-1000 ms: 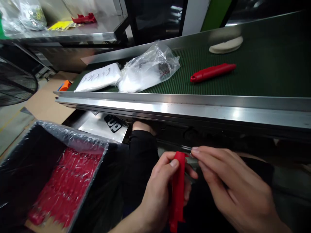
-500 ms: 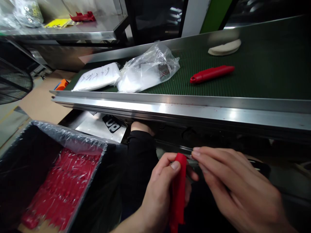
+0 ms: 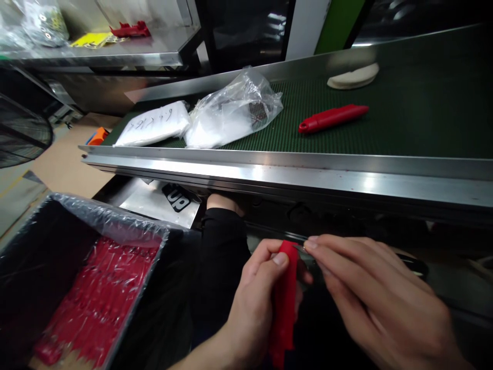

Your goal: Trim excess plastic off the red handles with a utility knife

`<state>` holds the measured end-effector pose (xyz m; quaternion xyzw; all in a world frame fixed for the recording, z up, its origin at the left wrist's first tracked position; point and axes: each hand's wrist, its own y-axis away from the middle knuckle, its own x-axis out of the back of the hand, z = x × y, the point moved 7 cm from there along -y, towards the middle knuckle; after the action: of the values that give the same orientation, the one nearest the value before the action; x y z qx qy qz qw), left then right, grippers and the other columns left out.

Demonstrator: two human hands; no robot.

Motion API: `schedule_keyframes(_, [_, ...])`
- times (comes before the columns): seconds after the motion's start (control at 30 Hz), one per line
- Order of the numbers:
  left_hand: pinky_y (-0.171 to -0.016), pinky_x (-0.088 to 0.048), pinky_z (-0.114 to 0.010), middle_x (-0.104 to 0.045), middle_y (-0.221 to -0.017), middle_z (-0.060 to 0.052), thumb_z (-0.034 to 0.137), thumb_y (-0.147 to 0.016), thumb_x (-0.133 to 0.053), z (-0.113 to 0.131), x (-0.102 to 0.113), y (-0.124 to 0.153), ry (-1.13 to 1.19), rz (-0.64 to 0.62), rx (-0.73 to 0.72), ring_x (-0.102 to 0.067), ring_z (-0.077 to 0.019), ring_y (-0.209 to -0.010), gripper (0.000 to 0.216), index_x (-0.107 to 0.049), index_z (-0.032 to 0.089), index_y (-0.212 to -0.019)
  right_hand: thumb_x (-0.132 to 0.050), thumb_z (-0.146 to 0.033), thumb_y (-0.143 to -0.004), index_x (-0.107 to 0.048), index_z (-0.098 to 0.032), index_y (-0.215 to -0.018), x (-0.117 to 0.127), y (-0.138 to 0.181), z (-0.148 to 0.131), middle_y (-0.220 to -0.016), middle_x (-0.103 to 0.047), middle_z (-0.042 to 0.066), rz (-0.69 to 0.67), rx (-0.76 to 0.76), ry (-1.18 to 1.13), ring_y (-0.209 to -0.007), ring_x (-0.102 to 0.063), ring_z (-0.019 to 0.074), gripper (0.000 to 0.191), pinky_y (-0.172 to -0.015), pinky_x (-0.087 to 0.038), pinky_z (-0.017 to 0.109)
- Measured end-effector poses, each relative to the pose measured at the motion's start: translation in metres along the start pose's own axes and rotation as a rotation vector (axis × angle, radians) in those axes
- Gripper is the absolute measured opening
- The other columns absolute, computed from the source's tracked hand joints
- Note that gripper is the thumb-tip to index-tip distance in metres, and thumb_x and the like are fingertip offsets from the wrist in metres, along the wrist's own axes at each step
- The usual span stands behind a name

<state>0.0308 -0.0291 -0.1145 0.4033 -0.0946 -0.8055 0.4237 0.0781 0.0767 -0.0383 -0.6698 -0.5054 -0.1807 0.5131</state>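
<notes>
In my left hand (image 3: 254, 298) is a long red plastic part (image 3: 285, 303), held nearly upright with the thumb pressed on its face near the top. My right hand (image 3: 377, 293) is closed in a pinch on a thin metal blade (image 3: 300, 247), most of it hidden by the fingers. The blade's tip is at the top right edge of the red part; whether it touches cannot be made out. Beyond my hands, a similar red plastic piece (image 3: 333, 118) lies on the green conveyor belt (image 3: 416, 113).
A plastic-lined bin (image 3: 167, 241) of red parts (image 3: 103, 288) stands at the left. On the belt lie a white packet (image 3: 154, 123), a clear plastic bag (image 3: 239, 113) and a pale curved piece (image 3: 354, 77). The belt's metal rail (image 3: 292, 172) runs before me.
The red part in my left hand has turned slightly, showing more of its broad face. The blade's tip has come closer to its top edge.
</notes>
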Motion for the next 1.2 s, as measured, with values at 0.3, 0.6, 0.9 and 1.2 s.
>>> schedule_keyframes(0.3, [-0.042,-0.036,-0.017,-0.057,-0.075,0.002,0.043,-0.091,-0.051,0.012,0.003,-0.009,-0.014,0.046,0.013,-0.044,-0.0063,-0.046,0.023,-0.054,0.021,-0.091,-0.052,0.002,-0.086,-0.066,-0.011,-0.114,-0.005,0.008,-0.009,-0.11,-0.064,0.012,-0.071,0.05,0.007,-0.101,-0.059,0.0213,0.034,-0.086,-0.043,0.037])
schedule_keyframes(0.6, [-0.048,-0.037,-0.016,-0.059,-0.077,-0.001,0.035,-0.093,-0.048,0.03,-0.003,-0.021,0.034,0.012,-0.085,-0.047,-0.0071,-0.054,0.016,-0.052,0.02,-0.09,-0.053,0.003,-0.083,-0.067,-0.013,-0.111,-0.009,0.015,-0.018,-0.108,-0.063,0.012,-0.089,0.088,-0.015,-0.099,-0.058,0.0217,0.035,-0.082,-0.043,0.037])
schedule_keyframes(0.9, [-0.041,-0.036,-0.016,-0.057,-0.078,0.0,0.04,-0.092,-0.047,0.033,-0.001,-0.028,0.055,0.012,-0.073,-0.043,-0.0071,-0.049,0.019,-0.05,0.021,-0.09,-0.056,0.005,-0.08,-0.066,-0.015,-0.116,-0.015,0.025,-0.026,-0.111,-0.064,0.009,-0.116,0.077,-0.025,-0.1,-0.057,0.0227,0.042,-0.083,-0.044,0.039])
schedule_keyframes(1.2, [-0.042,-0.034,-0.014,-0.058,-0.089,0.0,0.036,-0.091,-0.053,0.043,-0.006,-0.029,0.072,-0.041,-0.085,-0.044,-0.0054,-0.053,0.016,-0.047,0.022,-0.093,-0.057,-0.005,-0.084,-0.056,-0.025,-0.135,0.005,0.033,0.004,-0.123,-0.061,0.006,-0.03,0.11,-0.059,-0.104,-0.061,0.0228,0.056,-0.082,-0.051,0.035])
